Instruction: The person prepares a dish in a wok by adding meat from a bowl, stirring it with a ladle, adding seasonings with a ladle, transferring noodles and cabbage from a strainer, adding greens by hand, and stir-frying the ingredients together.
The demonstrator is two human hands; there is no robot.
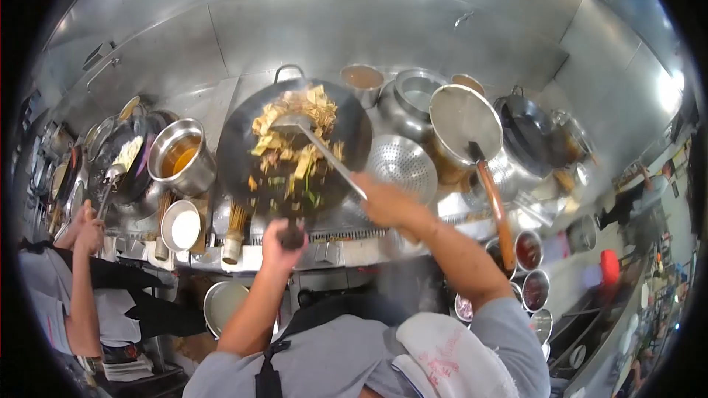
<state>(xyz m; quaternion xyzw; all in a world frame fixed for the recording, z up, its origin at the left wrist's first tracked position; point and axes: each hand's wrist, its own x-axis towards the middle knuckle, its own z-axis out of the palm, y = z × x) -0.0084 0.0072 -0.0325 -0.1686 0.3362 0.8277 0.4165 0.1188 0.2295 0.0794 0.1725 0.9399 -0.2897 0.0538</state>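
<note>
A big black wok (237, 129) stands on the range in front of me, with a loop handle on its far rim. Sliced pale-yellow food (321, 107), browned shreds and green pieces are spread inside it. My left hand (279, 250) is closed round the wok's near handle (293, 236). In my right hand (391, 203) is the long metal handle of a ladle (328, 156), its bowl down among the food at the wok's upper middle. A perforated metal strainer (402, 166) lies right of the wok, close to my right hand.
Left of the wok stand a metal pot (184, 129) of amber liquid, a white-filled bowl (181, 227) and a bamboo brush (234, 232). A wooden-handled sieve (464, 121) rests on pots to the right. Another person's hands (87, 230) hold a ladle at far left.
</note>
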